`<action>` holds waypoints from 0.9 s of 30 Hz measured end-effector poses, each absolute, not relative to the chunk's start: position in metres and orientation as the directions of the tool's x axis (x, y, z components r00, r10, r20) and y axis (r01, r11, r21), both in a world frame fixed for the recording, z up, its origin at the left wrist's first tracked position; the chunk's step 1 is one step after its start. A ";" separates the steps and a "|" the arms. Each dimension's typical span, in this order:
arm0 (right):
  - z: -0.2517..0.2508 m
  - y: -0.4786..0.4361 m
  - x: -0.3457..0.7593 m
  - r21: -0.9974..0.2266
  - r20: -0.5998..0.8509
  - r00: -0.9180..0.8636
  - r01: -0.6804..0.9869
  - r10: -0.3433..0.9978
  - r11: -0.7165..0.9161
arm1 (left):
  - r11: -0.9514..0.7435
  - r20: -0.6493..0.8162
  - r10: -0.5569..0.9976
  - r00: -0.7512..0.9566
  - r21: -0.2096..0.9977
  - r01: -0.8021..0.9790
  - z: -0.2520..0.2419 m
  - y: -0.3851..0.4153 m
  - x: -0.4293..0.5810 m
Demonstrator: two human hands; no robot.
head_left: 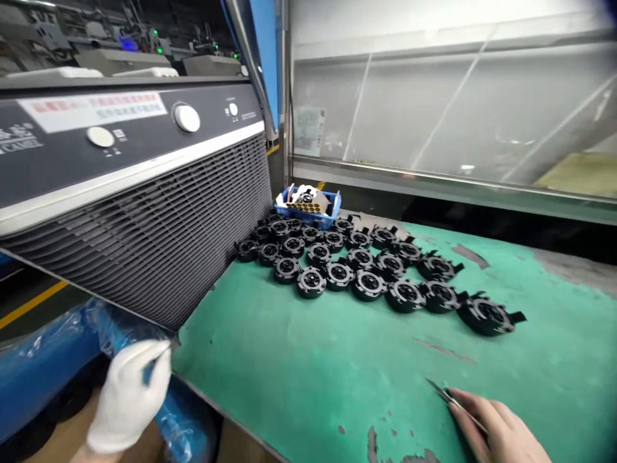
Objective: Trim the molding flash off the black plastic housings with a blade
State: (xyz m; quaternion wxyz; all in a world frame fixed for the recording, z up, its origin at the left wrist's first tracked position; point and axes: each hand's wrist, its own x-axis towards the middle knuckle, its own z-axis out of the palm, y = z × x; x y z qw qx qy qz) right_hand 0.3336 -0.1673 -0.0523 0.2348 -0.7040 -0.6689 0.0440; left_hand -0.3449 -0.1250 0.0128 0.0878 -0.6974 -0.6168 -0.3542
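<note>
My left hand, in a white glove, is over the near left edge of the green work mat. Its thumb and forefinger meet in a pinch beside blue plastic film; I cannot make out whether anything is between them. In my bare right hand, at the lower right, a pair of metal tweezers lies between thumb and fingers, tips pointing up and left just over the mat. Rows of round black parts with grey notched rings stand on the mat beyond both hands.
A dark machine with a ribbed grille and white knobs borders the left side. Behind the round parts sits a blue bin holding cardboard and labels. A transparent panel rises along the back. Below left, a box contains dark items.
</note>
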 end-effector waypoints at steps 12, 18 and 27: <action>-0.020 -0.223 0.320 -0.190 0.348 0.111 0.981 0.931 -0.046 | -0.768 0.291 0.632 0.718 0.113 0.631 0.114 0.159 0.006; -0.013 -0.257 0.301 -0.165 0.357 0.180 0.978 0.917 -0.128 | -0.907 0.159 0.421 0.893 0.081 0.414 0.085 0.098 0.211; -0.027 -0.297 0.295 -0.248 0.333 0.297 0.943 0.895 -0.221 | -0.900 0.157 0.433 0.887 0.026 0.435 0.062 0.048 0.287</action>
